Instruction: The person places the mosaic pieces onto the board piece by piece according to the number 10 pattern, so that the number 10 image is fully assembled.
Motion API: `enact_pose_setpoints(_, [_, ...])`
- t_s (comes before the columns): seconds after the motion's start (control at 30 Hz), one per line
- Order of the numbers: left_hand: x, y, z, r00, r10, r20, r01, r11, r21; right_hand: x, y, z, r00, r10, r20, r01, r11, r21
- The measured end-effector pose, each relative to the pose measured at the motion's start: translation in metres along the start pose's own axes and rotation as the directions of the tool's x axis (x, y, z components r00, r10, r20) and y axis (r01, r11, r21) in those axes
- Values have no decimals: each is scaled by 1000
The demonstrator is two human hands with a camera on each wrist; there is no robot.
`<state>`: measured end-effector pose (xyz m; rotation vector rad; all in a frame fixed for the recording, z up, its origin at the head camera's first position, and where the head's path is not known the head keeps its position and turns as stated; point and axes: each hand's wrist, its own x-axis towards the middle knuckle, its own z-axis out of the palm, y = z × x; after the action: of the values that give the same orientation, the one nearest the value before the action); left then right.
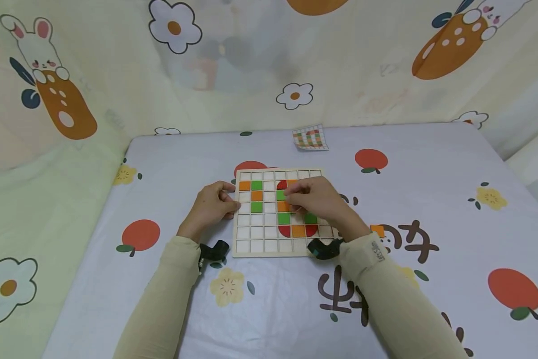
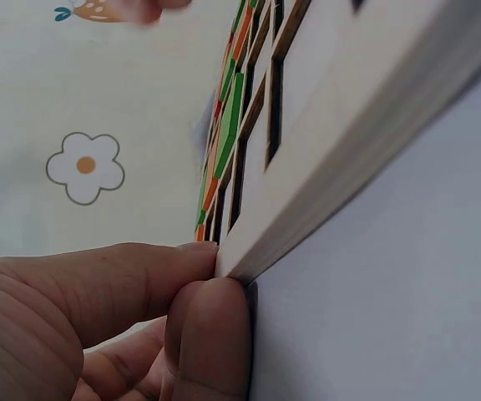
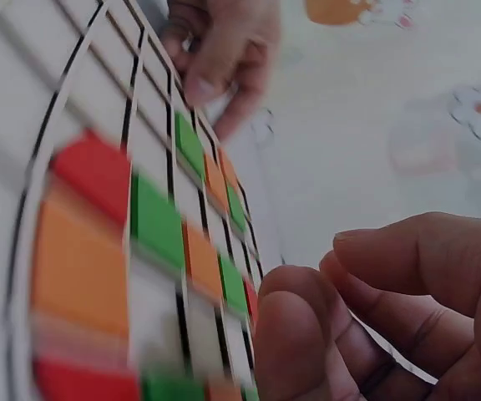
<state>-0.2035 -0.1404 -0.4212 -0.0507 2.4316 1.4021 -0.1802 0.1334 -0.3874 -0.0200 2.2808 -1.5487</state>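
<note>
A pale wooden grid board lies on the table with red, green and orange tiles in some cells. My left hand pinches its left edge; in the left wrist view the thumb lies over the rim and a fingertip meets its side. Above the right half of the board, my right hand hovers with loosely bent fingers. In the right wrist view no tile shows between its fingertips. A red tile, an orange tile and a green tile sit in cells beside it. This hand hides several cells from the head view.
A small checked pattern card lies behind the board. One loose orange piece shows by the right wrist. The tablecloth is printed with fruit, flowers and lettering, and a patterned curtain hangs behind.
</note>
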Motion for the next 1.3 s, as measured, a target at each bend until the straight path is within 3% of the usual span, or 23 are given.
enact_pose_setpoints(0.27, [-2,1,0,1000,2,7,-2,1000,-8,-48,37,-47,990,55,-133,-67,994,-88])
enact_pose_setpoints(0.5, [-1,0,-2,1000,5,1,-5,1000,-11,-72,57,-66,975,95,-201,-138,968,-211])
enact_pose_setpoints(0.93, [-3,2,0,1000,-2,2,2,1000,3,-80,65,-62,964,115,-239,-198,910,-363])
enact_pose_setpoints(1.1, [-4,2,0,1000,5,1,-5,1000,6,-80,62,-60,963,116,-244,-200,913,-355])
enact_pose_setpoints(1.3, [-3,2,-1,1000,2,-2,-2,1000,2,-79,58,-60,972,75,-223,-146,935,-323])
